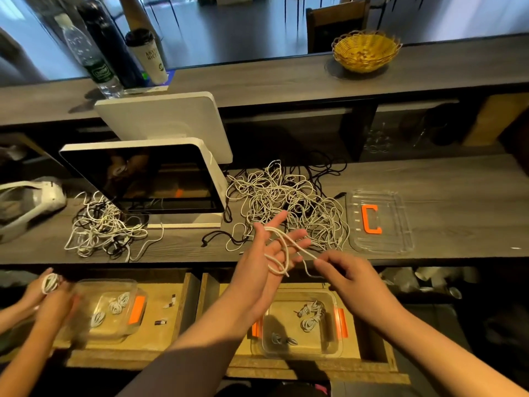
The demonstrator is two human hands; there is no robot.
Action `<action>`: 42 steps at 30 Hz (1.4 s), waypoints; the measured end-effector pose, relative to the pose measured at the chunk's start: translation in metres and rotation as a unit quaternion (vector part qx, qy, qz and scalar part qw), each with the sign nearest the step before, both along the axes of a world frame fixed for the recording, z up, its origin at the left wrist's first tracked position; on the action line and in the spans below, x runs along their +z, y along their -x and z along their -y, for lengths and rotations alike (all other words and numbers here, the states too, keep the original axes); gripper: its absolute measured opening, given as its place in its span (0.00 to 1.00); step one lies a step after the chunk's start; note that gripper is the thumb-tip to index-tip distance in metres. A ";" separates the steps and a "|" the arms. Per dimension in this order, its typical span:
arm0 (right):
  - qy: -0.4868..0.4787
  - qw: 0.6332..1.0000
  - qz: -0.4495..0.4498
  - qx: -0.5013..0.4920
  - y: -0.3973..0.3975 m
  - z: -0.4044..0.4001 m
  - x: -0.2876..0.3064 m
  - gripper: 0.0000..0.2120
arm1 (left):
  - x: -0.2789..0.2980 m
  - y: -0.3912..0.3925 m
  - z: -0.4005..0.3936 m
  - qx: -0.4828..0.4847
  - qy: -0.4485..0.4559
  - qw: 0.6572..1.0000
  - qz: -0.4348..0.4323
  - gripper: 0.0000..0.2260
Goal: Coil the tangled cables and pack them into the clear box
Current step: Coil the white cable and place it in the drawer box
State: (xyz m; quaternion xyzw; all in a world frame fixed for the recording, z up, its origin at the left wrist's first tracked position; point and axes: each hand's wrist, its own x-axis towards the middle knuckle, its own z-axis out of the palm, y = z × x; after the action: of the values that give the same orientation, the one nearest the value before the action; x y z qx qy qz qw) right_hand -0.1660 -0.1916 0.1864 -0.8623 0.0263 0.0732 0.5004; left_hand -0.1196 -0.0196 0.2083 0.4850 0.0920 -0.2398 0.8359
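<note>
We are mid-coil: our left hand [273, 247] stands flat with fingers straight, thin white cable [282, 253] looped round it, while our right hand [347, 275] pinches the trailing end just beside it. Next, we judge, come more wraps, then the bundle drops into the clear box [300, 325] below, where small coils already lie. The matte cords in the tangled pile [286, 196] look limp and springy.

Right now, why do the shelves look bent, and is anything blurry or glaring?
Head view: the wide-angle lens bows the counter edges; the other person's hands at the lower left are motion-blurred; the tilted screen carries reflections; the wearer's left hand and white cable stay fairly sharp.
</note>
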 end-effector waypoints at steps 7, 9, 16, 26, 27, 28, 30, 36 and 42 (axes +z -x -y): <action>-0.023 0.999 -0.019 0.036 0.001 0.010 -0.004 0.09 | -0.002 -0.005 0.022 0.087 0.065 0.994 -0.009 0.25; -0.014 0.998 -0.026 0.049 0.002 0.013 -0.007 0.09 | -0.001 -0.008 0.025 0.109 0.075 0.991 -0.011 0.25; 0.001 0.993 -0.039 0.113 0.007 0.020 -0.013 0.09 | -0.006 -0.019 0.042 0.157 0.069 0.985 -0.026 0.27; 0.109 0.958 0.014 0.264 0.017 0.026 0.003 0.13 | -0.014 -0.011 0.067 0.151 -0.096 0.983 0.036 0.24; 0.116 0.954 0.025 0.275 0.017 0.026 0.006 0.13 | -0.014 -0.008 0.069 0.132 -0.129 0.982 0.048 0.24; 0.118 0.950 0.037 0.285 0.017 0.026 0.010 0.14 | -0.014 -0.006 0.071 0.109 -0.163 0.979 0.064 0.23; 0.112 0.946 0.060 0.299 0.013 0.026 0.017 0.12 | -0.014 -0.004 0.071 0.063 -0.227 0.967 0.093 0.22; 0.116 0.945 0.113 0.284 0.002 0.034 0.027 0.08 | -0.015 -0.002 0.074 -0.033 -0.222 0.971 0.084 0.23; 0.122 0.961 0.149 0.198 -0.015 0.044 0.025 0.15 | -0.007 -0.005 0.074 -0.138 -0.211 0.967 0.033 0.27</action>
State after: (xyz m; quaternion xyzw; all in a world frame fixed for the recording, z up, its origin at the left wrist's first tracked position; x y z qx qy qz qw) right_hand -0.1510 -0.2359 0.2116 -0.9059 -0.2112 0.0381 0.3651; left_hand -0.1147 -0.0934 0.2011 0.6661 0.0453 -0.3123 0.6758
